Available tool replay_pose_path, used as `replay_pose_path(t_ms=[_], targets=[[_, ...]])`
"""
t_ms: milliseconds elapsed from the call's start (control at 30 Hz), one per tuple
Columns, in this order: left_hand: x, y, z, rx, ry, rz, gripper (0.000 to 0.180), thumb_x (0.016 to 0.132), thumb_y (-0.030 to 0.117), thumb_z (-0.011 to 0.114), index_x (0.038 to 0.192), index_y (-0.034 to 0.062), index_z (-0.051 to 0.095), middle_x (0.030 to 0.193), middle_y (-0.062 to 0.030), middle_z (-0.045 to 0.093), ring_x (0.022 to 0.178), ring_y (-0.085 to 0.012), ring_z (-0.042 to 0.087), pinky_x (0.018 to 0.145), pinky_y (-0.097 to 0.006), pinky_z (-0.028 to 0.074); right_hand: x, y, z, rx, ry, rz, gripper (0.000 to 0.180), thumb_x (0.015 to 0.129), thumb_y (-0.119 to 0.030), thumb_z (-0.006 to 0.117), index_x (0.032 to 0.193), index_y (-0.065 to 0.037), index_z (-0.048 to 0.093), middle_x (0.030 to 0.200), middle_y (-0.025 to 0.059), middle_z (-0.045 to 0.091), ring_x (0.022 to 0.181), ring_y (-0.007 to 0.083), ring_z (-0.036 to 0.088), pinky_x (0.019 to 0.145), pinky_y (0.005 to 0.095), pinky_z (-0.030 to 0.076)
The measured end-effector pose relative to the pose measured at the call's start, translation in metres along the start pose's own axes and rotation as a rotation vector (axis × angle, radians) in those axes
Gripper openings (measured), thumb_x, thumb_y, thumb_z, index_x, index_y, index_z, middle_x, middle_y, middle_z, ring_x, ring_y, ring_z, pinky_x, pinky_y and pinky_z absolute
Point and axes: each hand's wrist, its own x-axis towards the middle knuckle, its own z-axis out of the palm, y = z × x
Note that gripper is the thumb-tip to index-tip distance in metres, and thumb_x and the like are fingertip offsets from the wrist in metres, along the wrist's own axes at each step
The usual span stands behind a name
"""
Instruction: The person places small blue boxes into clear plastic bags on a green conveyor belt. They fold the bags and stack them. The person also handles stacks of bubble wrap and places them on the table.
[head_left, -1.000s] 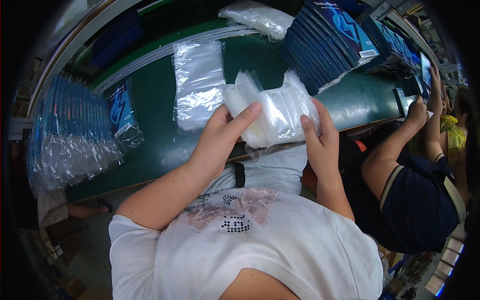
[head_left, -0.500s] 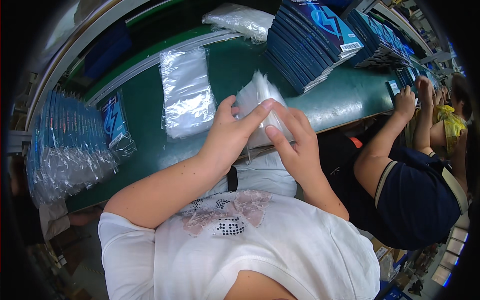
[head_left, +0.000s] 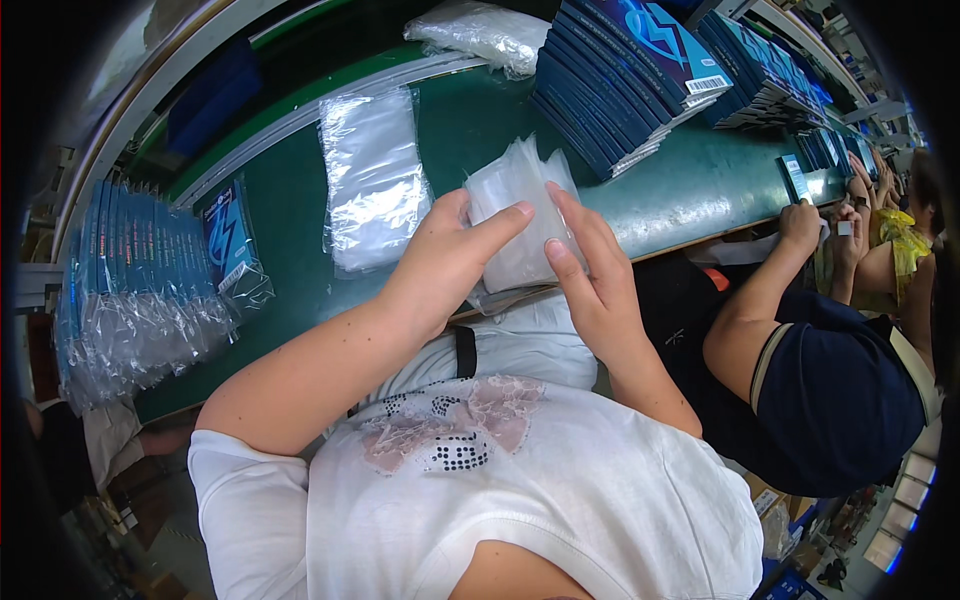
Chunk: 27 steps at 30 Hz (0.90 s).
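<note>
A bundle of clear plastic bags (head_left: 505, 195) stands between my hands at the table's front edge, its upper edges fanned a little. My left hand (head_left: 455, 245) grips its left side, the thumb lying across the front face. Against the right side rests my right hand (head_left: 600, 265), thumb and fingers at the bundle's edge. A second stack of clear bags (head_left: 375, 185) lies flat on the green table (head_left: 455, 130), just left of the bundle.
Dark blue boxes (head_left: 610, 90) are piled at the back right, with another pile (head_left: 765, 75) beyond. Bagged blue boxes (head_left: 140, 260) stand in a row at far left. A plastic-wrapped pack (head_left: 480, 35) lies at the back. A co-worker in a dark sleeve (head_left: 830, 400) sits close on my right.
The bundle has turned more face-on and its sheets look less pinched together. My fingers have spread slightly apart. At right, the co-worker's hands have lowered.
</note>
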Motion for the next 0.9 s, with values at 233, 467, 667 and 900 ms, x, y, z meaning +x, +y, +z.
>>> replay_pose_path(t_ms=[233,467,667,900], targets=[[-0.003,0.000,0.004,-0.026,0.043,0.009,0.082,0.081,0.048,0.063,0.131,-0.0100,0.034,0.120,-0.0197,0.049,0.115,-0.0262,0.048,0.093,-0.046,0.039,-0.001,0.001,0.002,0.222,0.022,0.128,0.051,0.089,-0.017,0.059,0.134,0.000,0.042,0.122,0.0203,0.054,0.111,0.0277,0.054,0.091,0.0344,0.043],[-0.002,0.000,0.005,-0.087,0.012,0.066,0.059,0.085,0.035,0.063,0.122,-0.0067,0.046,0.112,-0.0172,0.057,0.101,-0.0203,0.058,0.084,-0.030,0.047,0.001,-0.006,0.010,0.344,-0.015,0.149,0.049,0.090,-0.016,0.058,0.135,-0.003,0.041,0.122,0.0204,0.054,0.109,0.0274,0.056,0.082,0.0326,0.049],[-0.011,0.002,0.000,-0.182,-0.039,0.088,0.049,0.089,0.027,0.058,0.125,-0.0028,0.044,0.116,-0.0127,0.056,0.103,-0.0188,0.057,0.087,-0.031,0.046,0.003,-0.005,0.015,0.150,-0.011,0.097,0.040,0.091,-0.012,0.054,0.129,-0.001,0.047,0.121,0.0200,0.055,0.106,0.0287,0.058,0.082,0.0332,0.049],[-0.016,-0.003,-0.016,-0.190,-0.081,0.038,0.046,0.089,0.017,0.051,0.130,-0.0002,0.039,0.120,-0.0110,0.053,0.108,-0.0191,0.055,0.094,-0.035,0.044,0.003,-0.007,0.008,0.185,-0.085,0.098,0.047,0.087,-0.012,0.058,0.131,-0.002,0.045,0.122,0.0182,0.052,0.105,0.0270,0.056,0.083,0.0340,0.048]])
